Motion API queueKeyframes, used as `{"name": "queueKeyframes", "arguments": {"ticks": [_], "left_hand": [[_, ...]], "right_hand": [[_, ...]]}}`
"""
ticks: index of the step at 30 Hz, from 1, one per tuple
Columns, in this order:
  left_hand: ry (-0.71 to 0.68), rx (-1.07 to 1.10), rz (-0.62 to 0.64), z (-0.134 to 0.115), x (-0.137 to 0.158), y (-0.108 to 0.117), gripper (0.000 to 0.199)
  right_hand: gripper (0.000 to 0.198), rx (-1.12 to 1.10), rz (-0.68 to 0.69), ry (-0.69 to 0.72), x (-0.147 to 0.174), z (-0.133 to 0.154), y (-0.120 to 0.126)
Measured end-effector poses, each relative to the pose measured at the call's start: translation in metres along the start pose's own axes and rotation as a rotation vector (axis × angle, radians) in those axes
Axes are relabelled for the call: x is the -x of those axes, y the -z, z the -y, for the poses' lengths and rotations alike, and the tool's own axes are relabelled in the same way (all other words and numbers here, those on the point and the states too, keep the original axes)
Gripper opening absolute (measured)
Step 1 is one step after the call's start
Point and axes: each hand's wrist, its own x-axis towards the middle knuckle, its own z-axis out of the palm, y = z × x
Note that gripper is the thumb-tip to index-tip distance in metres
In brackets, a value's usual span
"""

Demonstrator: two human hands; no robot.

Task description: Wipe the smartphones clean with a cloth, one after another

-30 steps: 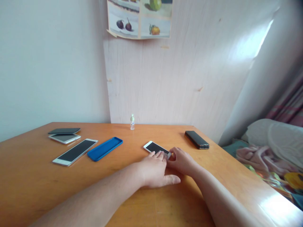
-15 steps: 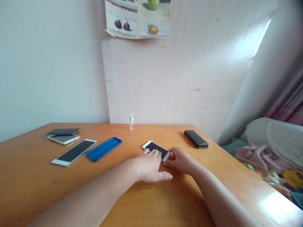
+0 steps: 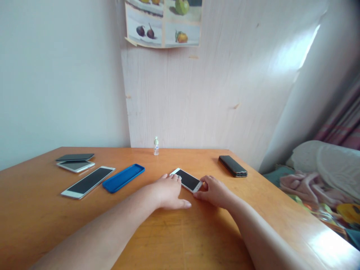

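Observation:
A white smartphone point(image 3: 189, 180) with a dark screen lies face up on the wooden table. My right hand point(image 3: 215, 190) grips its lower right end between thumb and fingers. Over the phone's far left end rests my left hand point(image 3: 170, 192), palm down, fingers laid out together and thumb stretched apart. A small whitish bit shows at the left fingertips; I cannot make out whether it is nails or something thin beneath them. The phone's left edge is partly hidden by these fingers.
Left of the hands lie an empty blue phone case point(image 3: 123, 178), a larger white phone point(image 3: 88, 182), another white phone point(image 3: 75, 165) and a dark flat cover point(image 3: 74, 156). A small spray bottle point(image 3: 156, 146) stands at the back. Stacked dark phones point(image 3: 233, 165) lie at right.
My left hand has slid left across the phone's screen, uncovering its middle. My right hand keeps its hold, and the phone stays in place.

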Motion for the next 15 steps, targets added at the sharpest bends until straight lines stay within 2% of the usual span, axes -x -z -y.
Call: {"name": "queueKeyframes", "arguments": {"ticks": [3, 6, 8, 12, 15], "left_hand": [[-0.195, 0.048, 0.056, -0.022, 0.008, 0.005, 0.096], [-0.267, 0.060, 0.029, -0.029, 0.009, 0.005, 0.089], [-0.212, 0.036, -0.008, -0.020, 0.004, 0.001, 0.085], [0.006, -0.019, -0.045, 0.010, -0.007, -0.005, 0.089], [0.036, -0.013, -0.045, 0.013, -0.006, -0.004, 0.093]], "right_hand": [[0.043, 0.000, -0.014, 0.002, 0.000, 0.000, -0.001], [0.039, 0.006, -0.022, 0.008, 0.000, 0.000, -0.001], [0.045, 0.004, -0.014, 0.001, 0.000, 0.000, -0.001], [0.052, 0.001, 0.000, 0.007, -0.001, -0.001, 0.000], [0.053, 0.003, 0.003, 0.006, -0.001, -0.001, 0.000]]}}
